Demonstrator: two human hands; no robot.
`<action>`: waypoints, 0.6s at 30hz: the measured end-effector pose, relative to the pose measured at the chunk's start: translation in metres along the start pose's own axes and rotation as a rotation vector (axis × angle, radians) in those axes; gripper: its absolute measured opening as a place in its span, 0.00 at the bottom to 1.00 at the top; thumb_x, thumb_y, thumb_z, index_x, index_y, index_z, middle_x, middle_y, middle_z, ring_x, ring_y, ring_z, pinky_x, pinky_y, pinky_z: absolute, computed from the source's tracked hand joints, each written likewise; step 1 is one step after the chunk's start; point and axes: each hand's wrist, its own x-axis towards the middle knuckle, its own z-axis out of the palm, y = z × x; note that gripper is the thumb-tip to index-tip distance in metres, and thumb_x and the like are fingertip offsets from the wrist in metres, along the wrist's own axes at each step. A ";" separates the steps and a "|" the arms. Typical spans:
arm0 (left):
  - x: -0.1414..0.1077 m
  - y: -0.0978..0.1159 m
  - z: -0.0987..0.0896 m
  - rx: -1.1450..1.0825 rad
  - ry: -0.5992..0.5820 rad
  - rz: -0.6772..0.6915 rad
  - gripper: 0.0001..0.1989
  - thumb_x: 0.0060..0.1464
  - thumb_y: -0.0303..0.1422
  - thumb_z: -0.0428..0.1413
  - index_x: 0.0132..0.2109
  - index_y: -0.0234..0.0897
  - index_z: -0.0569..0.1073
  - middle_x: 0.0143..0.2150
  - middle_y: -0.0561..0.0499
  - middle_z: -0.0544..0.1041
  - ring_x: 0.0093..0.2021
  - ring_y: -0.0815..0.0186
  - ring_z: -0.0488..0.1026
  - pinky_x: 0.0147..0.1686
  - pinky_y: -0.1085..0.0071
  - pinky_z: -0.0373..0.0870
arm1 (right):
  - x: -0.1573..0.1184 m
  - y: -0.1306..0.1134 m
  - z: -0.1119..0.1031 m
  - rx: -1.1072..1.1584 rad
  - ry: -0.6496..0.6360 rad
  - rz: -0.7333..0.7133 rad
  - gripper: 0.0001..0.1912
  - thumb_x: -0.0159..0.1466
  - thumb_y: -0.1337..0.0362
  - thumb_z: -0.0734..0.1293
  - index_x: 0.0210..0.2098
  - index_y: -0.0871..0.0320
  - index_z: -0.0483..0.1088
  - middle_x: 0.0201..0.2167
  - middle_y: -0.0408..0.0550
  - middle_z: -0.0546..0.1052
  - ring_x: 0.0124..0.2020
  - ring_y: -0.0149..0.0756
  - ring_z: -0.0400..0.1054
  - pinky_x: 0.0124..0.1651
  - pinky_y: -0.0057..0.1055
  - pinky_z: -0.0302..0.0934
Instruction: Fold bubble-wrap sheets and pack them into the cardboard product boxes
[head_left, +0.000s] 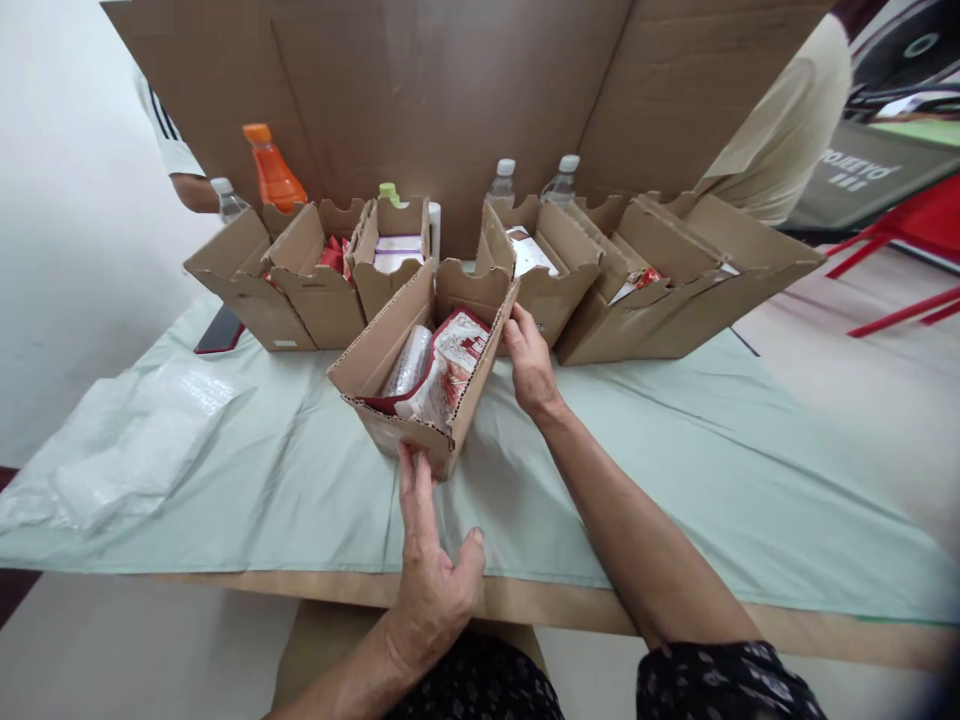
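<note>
Left hand, splayed, touches the box, long axis toward one o'clock. Right hand, grip unclear, touches its side.

A tall cardboard panel is running past the top edge and hiding most of the people wearing a striped sleeve and a pale shirt. The back boxes are covering the lower parts of the orange bottle and clear bottles, and their walls are concealing much of what they are holding. The nearest box is masking the undersides of a bubble-wrapped item and a printed packet. The angle is leaving unclear whether the right hand is gripping that box or only pressing it. The bottom edge is cutting off the left forearm.
</note>
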 end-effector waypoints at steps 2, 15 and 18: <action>0.000 0.001 0.004 -0.001 -0.008 -0.008 0.50 0.59 0.24 0.55 0.80 0.54 0.40 0.83 0.46 0.34 0.82 0.42 0.39 0.74 0.40 0.58 | 0.005 0.004 0.002 0.002 0.001 -0.003 0.45 0.65 0.27 0.60 0.67 0.54 0.68 0.69 0.55 0.71 0.70 0.47 0.63 0.75 0.50 0.54; 0.005 0.012 0.031 0.016 -0.127 0.031 0.51 0.58 0.21 0.54 0.79 0.52 0.39 0.83 0.45 0.33 0.82 0.42 0.39 0.74 0.38 0.59 | -0.009 0.031 0.014 0.082 0.243 0.049 0.39 0.65 0.30 0.60 0.55 0.55 0.77 0.59 0.53 0.79 0.63 0.46 0.70 0.71 0.47 0.59; 0.012 0.012 0.036 0.016 -0.152 0.045 0.51 0.58 0.21 0.54 0.79 0.53 0.39 0.83 0.45 0.34 0.82 0.43 0.38 0.74 0.39 0.57 | -0.020 0.047 0.014 0.059 0.284 0.128 0.35 0.64 0.32 0.61 0.45 0.57 0.78 0.48 0.53 0.82 0.52 0.46 0.74 0.62 0.45 0.65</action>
